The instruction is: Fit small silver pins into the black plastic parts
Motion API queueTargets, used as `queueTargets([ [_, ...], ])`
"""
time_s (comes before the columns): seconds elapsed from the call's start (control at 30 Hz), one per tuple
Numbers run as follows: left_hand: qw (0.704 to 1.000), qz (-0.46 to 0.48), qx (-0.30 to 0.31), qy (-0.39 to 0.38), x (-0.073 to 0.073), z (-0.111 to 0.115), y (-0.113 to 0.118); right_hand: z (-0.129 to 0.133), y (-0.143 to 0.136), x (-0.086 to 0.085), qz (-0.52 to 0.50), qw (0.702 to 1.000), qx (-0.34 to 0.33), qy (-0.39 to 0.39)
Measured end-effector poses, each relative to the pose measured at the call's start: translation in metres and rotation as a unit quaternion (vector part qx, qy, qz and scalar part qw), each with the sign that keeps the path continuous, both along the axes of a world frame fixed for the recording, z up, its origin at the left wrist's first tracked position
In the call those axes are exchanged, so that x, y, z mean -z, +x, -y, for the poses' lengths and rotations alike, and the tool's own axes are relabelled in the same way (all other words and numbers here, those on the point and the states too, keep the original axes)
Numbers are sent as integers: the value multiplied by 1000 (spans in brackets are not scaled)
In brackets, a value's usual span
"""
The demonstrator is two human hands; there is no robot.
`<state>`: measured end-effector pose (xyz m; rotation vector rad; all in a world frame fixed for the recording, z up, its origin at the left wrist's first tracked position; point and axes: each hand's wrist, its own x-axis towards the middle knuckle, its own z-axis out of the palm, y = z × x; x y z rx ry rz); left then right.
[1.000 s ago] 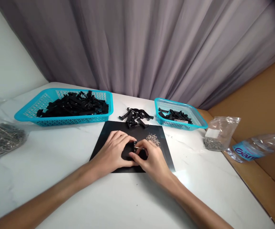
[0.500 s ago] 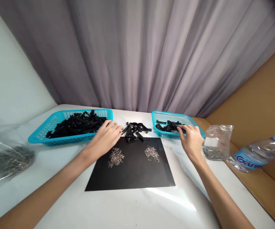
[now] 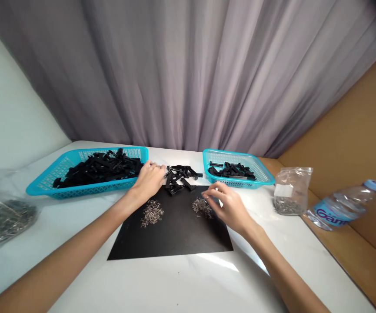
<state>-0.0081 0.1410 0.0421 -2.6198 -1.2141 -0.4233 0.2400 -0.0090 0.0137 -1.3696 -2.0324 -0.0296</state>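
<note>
My left hand point(image 3: 151, 179) reaches to the left edge of a loose pile of black plastic parts point(image 3: 181, 177); its fingers are bent, and whether they grip a part is hard to make out. Over the right-hand heap of small metal pieces point(image 3: 201, 206), my right hand point(image 3: 225, 202) hovers with thumb and fingers apart and nothing visible between them. A second heap of small metal pieces point(image 3: 152, 213) lies on the left part of the black mat point(image 3: 174, 237), below my left hand.
Blue baskets of black parts stand at the left point(image 3: 86, 190) and right point(image 3: 256, 182). Plastic bags of metal pieces lie far left point(image 3: 8, 217) and right point(image 3: 290, 193). A water bottle point(image 3: 344, 206) lies tilted beside the right bag. A grey curtain point(image 3: 174, 78) hangs behind.
My right hand has left the right basket and moved left and toward me, over the right metal heap. My left hand stays by the black pile. The view has shifted slightly.
</note>
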Motion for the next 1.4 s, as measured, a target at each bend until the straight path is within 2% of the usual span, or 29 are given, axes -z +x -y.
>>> queueTargets([
  [0.1, 1000, 8, 15, 15, -8, 11, 2, 8, 1, -3, 29, 991, -92, -95],
  [0.33, 998, 49, 19, 39, -27, 40, -4, 19, -2, -2, 123, 975, -121, -142],
  [0.4, 995, 97, 26, 8, -27, 54, -9, 21, -3, -3, 122, 971, -139, -154],
  [0.47, 983, 162, 21, -84, -22, 70, -14, 23, -5, -4, 112, 969, -149, -161],
  [0.53, 948, 234, 19, -213, -14, 84, -18, 23, -10, -3, 87, 972, -151, -159],
  [0.63, 851, 340, 43, -398, 3, 98, -19, 22, -19, 0, 32, 972, -172, -157],
  [0.7, 796, 380, 62, -468, 12, 103, -18, 21, -22, 0, 4, 970, -184, -162],
  [0.77, 767, 399, 71, -497, 19, 106, -18, 21, -20, -3, -13, 972, -170, -163],
  [0.83, 751, 412, 73, -511, 21, 107, -18, 21, -17, -6, -26, 976, -143, -162],
  [1.0, 699, 455, 74, -547, 17, 111, -17, 27, -13, -15, -45, 983, -94, -151],
  [1.13, 658, 471, 101, -579, 14, 113, -18, 29, -15, -13, -40, 980, -72, -182],
  [1.2, 662, 464, 113, -578, 16, 112, -19, 27, -15, -9, -64, 976, -75, -193],
  [1.3, 694, 448, 124, -550, 23, 110, -20, 22, -14, -3, -121, 969, -94, -192],
  [1.4, 707, 442, 139, -535, 31, 108, -20, 19, -13, 0, -165, 960, -117, -193],
])
